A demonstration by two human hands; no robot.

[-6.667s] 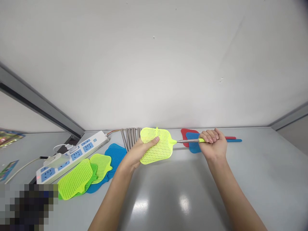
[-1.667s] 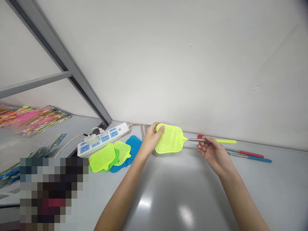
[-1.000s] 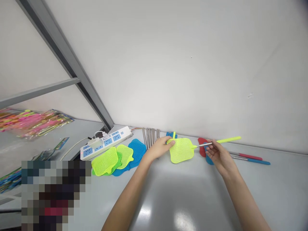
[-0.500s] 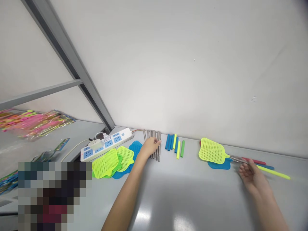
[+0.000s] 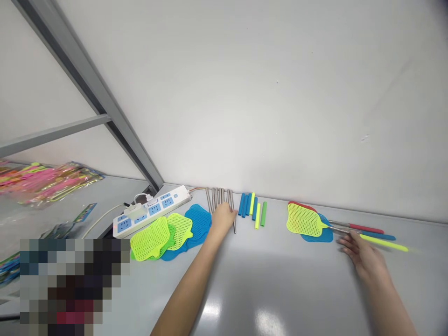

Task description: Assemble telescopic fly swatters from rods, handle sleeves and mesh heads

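Note:
My left hand [image 5: 223, 220] is over a row of metal rods [image 5: 214, 198], its fingers closed around the rod at the right end, partly hiding the others. To the right, my right hand [image 5: 364, 256] is beside the shaft of a fly swatter with a yellow head [image 5: 305, 220] and yellow handle [image 5: 383, 242]; its fingers look loosely spread. That swatter lies over a blue swatter head [image 5: 318, 235] and a red one [image 5: 301, 204]. Between my hands lie several blue, yellow and green handle tubes [image 5: 263, 214].
Left of the rods are loose yellow, green and blue swatter heads [image 5: 150, 239]. A white power strip [image 5: 121, 226] with plugs lies behind them. Bagged colourful items [image 5: 52, 182] lie farther left, near a grey metal frame [image 5: 129, 147]. A wall runs along the table's back.
The yellow swatter has come down flatter onto the others, and my right hand's fingers have loosened. My left hand has closed at the right-end rod, which now slants. The view has shifted slightly.

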